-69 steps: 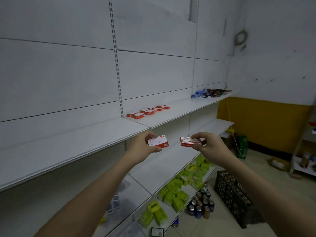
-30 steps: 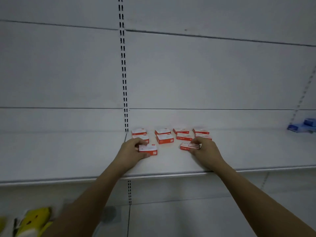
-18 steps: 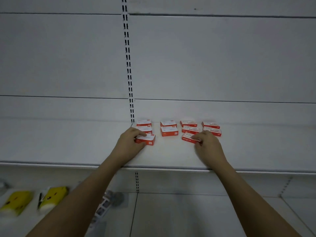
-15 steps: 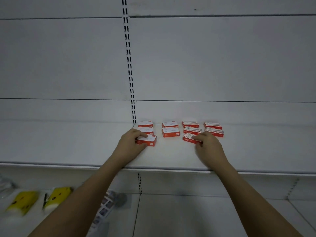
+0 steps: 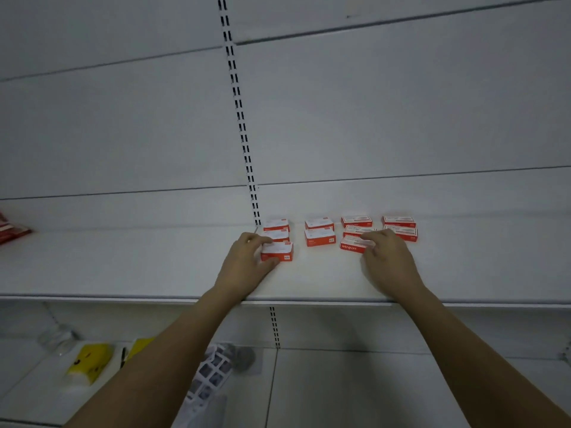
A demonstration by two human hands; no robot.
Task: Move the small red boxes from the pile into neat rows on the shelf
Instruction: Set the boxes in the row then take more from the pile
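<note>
Several small red and white boxes (image 5: pixel 319 236) stand in short columns on the white shelf (image 5: pixel 154 267). My left hand (image 5: pixel 247 264) grips the front box (image 5: pixel 278 251) of the leftmost column, thumb on its near side and fingers over its top. My right hand (image 5: pixel 389 257) pinches the front box (image 5: pixel 350 244) of the third column by its right end. Both boxes sit on the shelf surface, in line behind two boxes each. The second and fourth columns have two boxes each.
A slotted upright (image 5: pixel 241 125) runs down the white back panel. A red packet (image 5: pixel 12 230) lies at the shelf's far left. On the lower shelf lie yellow packs (image 5: pixel 89 362) and a packet with a checked pattern (image 5: pixel 210 375).
Both hands carried a box each to the shelf and set them down at the front of two columns. In the last half second the hands barely moved.
</note>
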